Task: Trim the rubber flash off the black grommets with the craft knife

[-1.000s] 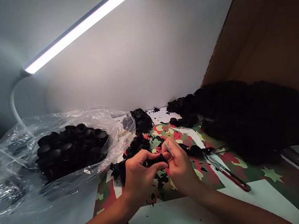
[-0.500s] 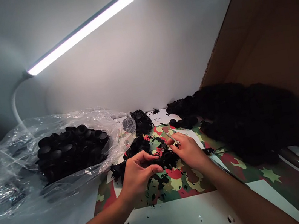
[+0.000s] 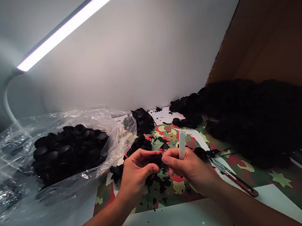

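My left hand [image 3: 136, 174] is closed around a black ribbed plug [image 3: 156, 160], pinching it between thumb and fingers. My right hand [image 3: 188, 169] grips a slim white flat-handled tool [image 3: 182, 144] that points up past the fingers. Its working end is hidden by the hand, so its kind cannot be made out. The right fingertips meet the right side of the plug. Black scraps [image 3: 160, 184] lie scattered below both hands on a camouflage-patterned sheet [image 3: 143, 206].
On the left, a clear plastic bag [image 3: 119, 149] holds many black ribbed plugs [image 3: 64, 150]. A large dark heap [image 3: 257, 122] fills the right, against cardboard [image 3: 276, 30]. A red-handled metal tool [image 3: 239, 182] lies beside my right forearm. A lamp [image 3: 78, 23] shines above.
My right hand has turned and come nearer, its fingertips now at the plug, and the white tool stands more upright. The plug shows more clearly. The whole view has shifted slightly.
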A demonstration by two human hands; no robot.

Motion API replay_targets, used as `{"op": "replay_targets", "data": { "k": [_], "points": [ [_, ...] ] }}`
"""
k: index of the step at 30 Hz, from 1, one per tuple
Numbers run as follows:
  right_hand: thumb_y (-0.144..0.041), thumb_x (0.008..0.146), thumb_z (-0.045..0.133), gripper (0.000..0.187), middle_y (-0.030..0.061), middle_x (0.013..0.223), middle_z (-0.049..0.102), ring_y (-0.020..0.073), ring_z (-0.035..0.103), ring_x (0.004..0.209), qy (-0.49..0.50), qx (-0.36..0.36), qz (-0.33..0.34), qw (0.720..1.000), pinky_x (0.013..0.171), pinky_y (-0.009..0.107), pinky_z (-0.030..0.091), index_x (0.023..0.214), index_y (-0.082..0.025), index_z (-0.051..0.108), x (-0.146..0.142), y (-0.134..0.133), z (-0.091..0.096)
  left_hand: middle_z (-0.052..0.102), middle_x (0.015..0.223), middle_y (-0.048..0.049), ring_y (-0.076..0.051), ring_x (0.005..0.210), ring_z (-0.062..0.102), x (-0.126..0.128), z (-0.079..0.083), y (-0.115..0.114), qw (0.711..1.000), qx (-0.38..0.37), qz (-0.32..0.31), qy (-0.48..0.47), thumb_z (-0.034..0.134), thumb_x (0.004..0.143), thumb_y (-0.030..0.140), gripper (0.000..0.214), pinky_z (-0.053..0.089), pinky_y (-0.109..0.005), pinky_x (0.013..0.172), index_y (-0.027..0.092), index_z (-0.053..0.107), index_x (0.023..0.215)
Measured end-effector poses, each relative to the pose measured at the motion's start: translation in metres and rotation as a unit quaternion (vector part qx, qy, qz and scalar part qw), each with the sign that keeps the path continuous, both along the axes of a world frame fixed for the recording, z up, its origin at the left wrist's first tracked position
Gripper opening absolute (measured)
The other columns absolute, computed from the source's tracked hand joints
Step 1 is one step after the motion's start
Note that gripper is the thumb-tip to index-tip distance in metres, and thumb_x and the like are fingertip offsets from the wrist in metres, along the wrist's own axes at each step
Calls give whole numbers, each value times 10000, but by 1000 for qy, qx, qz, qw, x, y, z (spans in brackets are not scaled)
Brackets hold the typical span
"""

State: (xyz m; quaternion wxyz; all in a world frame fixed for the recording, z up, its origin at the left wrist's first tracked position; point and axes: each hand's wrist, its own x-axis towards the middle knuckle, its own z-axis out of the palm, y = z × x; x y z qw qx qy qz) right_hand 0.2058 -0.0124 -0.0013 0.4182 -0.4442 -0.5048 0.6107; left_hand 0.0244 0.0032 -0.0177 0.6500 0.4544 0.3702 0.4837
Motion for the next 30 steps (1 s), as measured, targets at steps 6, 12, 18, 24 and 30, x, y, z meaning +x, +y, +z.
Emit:
{"op": "replay_targets", "data": {
  "k": [6,12,18,24,30],
  "points": [
    [-523,799,741,379,-13,553,542,90,341,495,56,-28,-15,998,485,242,236,731,-162,646,0,1,-5,763,941,-72,-165,756,654,2,-1,-1,999,10,19,-31,965,596,380,414,493,-215,629,171,757,886],
    [-487,854,701,345,-13,565,546,108,421,524,20,22,-9,1000,520,249,318,728,-172,640,0,0,0,751,955,-62,-169,795,654,0,0,-1,999,43,17,-17,932,668,336,360,496,-215,655,192,767,954],
    [-259,915,647,177,26,700,655,152,563,624,-195,329,-62,922,593,274,421,755,-201,694,-1,-4,3,675,1196,-70,-215,1132,608,-4,7,-1,993,119,-18,9,861,773,230,358,490,-258,958,227,740,1109],
    [-268,922,686,93,29,732,684,150,611,626,-180,400,-96,894,576,262,466,882,-208,744,0,-5,-1,717,1002,-53,-166,917,665,-4,1,2,997,16,-34,-69,903,738,300,355,533,-217,810,203,746,1041],
    [-381,977,588,284,-6,653,609,120,534,580,-164,296,-185,923,536,228,425,766,-198,640,8,-1,3,749,997,-107,-194,879,726,-2,6,1,978,-73,-72,-181,884,731,448,439,582,-258,835,149,747,1023]
  ]
}}
